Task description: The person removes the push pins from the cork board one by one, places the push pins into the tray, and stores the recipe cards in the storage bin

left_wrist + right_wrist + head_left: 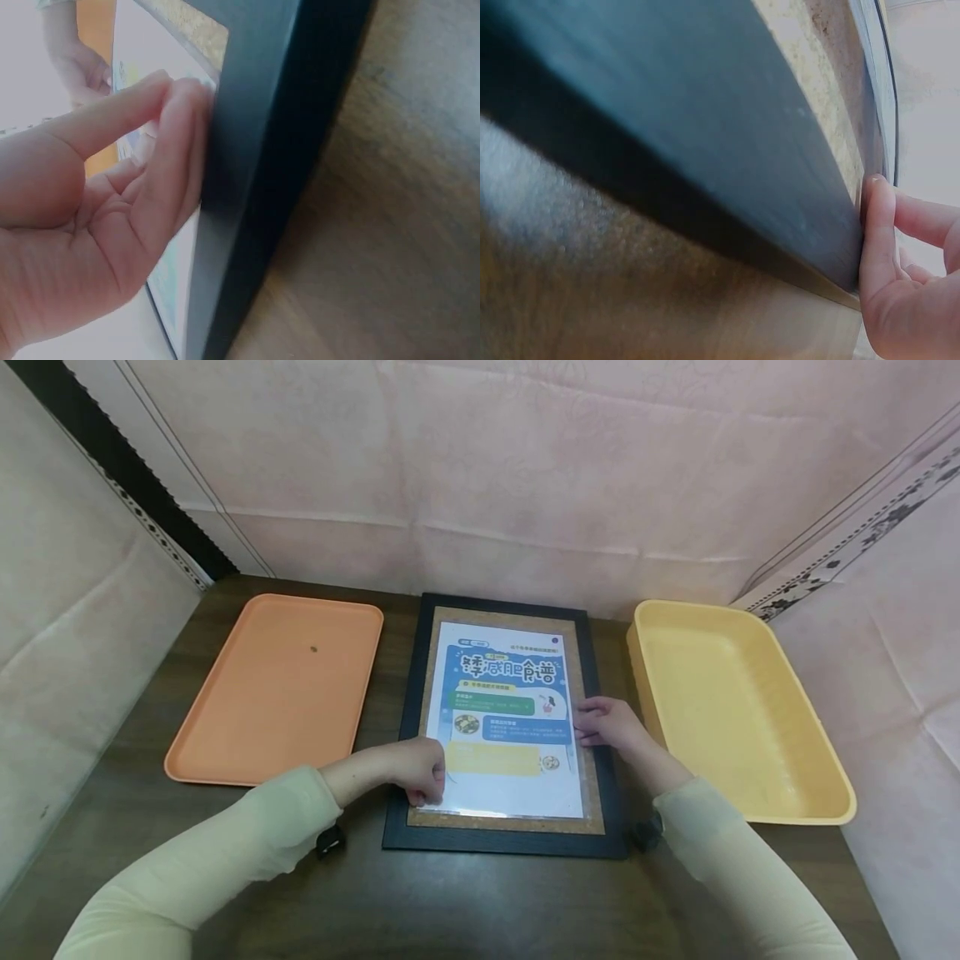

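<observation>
Printed sheet (510,793): white, with a blue field, large Chinese characters in its upper part, and green, blue and yellow panels beneath; laid face up within a black frame (506,842), over a brown speckled backing (592,802) that is left exposed as a border on the sides. The frame is set flat on a dark wooden table (480,910), between an orange tray (277,693) and a yellow bin (727,710). Left hand (420,768): placed at the lower left corner of the sheet, fingers bent, the thumb brought against the fingertips, by which the sheet's edge is pinched. Right hand (606,723): placed at the middle of the sheet's right edge, which is touched by the fingertips; whether the edge is also gripped there cannot be told. Both forearms are covered by pale green sleeves (202,835). Orange tray: shallow, with rounded corners, marked by a small dark spot (313,649); its right edge is set apart from the frame. Yellow bin: deeper-walled, placed beyond the right hand. The table is backed by pale pinkish cloth (487,468), creased, hung behind and at both sides.
</observation>
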{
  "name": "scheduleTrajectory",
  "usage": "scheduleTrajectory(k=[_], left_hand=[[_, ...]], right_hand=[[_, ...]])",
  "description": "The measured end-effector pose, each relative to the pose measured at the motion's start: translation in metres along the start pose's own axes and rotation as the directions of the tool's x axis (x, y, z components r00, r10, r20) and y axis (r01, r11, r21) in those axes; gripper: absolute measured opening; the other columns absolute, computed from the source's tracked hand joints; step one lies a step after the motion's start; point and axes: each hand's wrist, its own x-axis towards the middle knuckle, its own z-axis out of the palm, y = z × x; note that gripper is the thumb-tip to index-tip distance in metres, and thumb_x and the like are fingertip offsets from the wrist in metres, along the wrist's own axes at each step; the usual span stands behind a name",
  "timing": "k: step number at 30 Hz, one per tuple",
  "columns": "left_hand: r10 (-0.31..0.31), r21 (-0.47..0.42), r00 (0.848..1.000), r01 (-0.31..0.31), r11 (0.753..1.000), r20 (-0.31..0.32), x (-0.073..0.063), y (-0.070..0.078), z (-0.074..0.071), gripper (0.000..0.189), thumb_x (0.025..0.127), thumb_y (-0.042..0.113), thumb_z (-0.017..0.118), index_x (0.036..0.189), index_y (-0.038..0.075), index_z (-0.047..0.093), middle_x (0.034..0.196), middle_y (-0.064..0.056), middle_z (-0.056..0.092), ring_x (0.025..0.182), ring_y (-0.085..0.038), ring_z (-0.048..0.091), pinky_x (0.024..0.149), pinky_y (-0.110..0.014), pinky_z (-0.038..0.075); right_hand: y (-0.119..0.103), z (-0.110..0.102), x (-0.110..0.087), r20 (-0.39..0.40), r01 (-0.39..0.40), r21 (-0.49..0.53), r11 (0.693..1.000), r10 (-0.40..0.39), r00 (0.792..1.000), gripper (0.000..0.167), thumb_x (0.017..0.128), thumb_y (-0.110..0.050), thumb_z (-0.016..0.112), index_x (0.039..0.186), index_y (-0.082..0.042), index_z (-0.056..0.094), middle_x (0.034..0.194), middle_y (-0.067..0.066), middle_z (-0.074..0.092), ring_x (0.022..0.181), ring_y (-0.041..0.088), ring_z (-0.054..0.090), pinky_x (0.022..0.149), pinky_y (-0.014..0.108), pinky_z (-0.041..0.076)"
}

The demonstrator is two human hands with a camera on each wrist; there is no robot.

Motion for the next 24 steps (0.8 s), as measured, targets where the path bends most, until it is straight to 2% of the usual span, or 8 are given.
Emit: scheduleTrajectory(k=[7, 14, 20, 24], left_hand=[[0.019, -0.138, 1.000, -0.018, 0.990, 0.007, 0.005, -0.011, -0.009, 0.008, 0.083, 0.006, 0.066, 0.078, 0.003, 0.072, 0.063, -0.003, 0.062, 0.051, -0.008, 0.058, 0.056, -0.021, 0.054], [0.056, -0.213, 0.996, -0.071, 0.975, -0.076, 0.003, -0.012, -0.028, 0.013, 0.087, 0.010, 0.063, 0.089, 0.000, 0.071, 0.070, -0.005, 0.065, 0.059, -0.011, 0.060, 0.061, -0.022, 0.054], [0.018, -0.266, 0.990, -0.056, 0.962, -0.143, 0.000, -0.015, -0.043, 0.019, 0.088, 0.014, 0.063, 0.099, -0.001, 0.069, 0.083, -0.012, 0.067, 0.066, -0.013, 0.061, 0.068, -0.024, 0.056], [-0.003, -0.292, 0.981, -0.054, 0.955, -0.193, -0.002, -0.020, -0.051, 0.023, 0.089, 0.015, 0.063, 0.102, -0.002, 0.068, 0.086, -0.013, 0.067, 0.068, -0.014, 0.062, 0.070, -0.026, 0.057]], right_hand=[[0.000, -0.001, 0.001, 0.001, -0.001, 0.004, 1.000, 0.001, 1.000, 0.048, 0.091, -0.022, 0.061, 0.134, -0.005, 0.047, 0.115, 0.019, 0.064, 0.082, 0.016, 0.069, 0.075, 0.027, 0.056], [-0.003, -0.001, 0.000, 0.004, -0.001, -0.001, 1.000, 0.001, 1.000, 0.048, 0.091, -0.022, 0.061, 0.133, -0.004, 0.047, 0.114, 0.019, 0.064, 0.082, 0.015, 0.068, 0.074, 0.026, 0.056], [-0.004, -0.001, 0.000, 0.005, 0.003, 0.004, 1.000, -0.003, 1.000, 0.047, 0.091, -0.020, 0.061, 0.133, -0.004, 0.047, 0.113, 0.019, 0.064, 0.081, 0.015, 0.069, 0.074, 0.026, 0.056], [-0.003, -0.001, 0.000, 0.005, 0.009, 0.002, 1.000, -0.009, 1.000, 0.048, 0.091, -0.021, 0.061, 0.133, -0.003, 0.047, 0.113, 0.020, 0.064, 0.081, 0.015, 0.069, 0.073, 0.026, 0.056]])
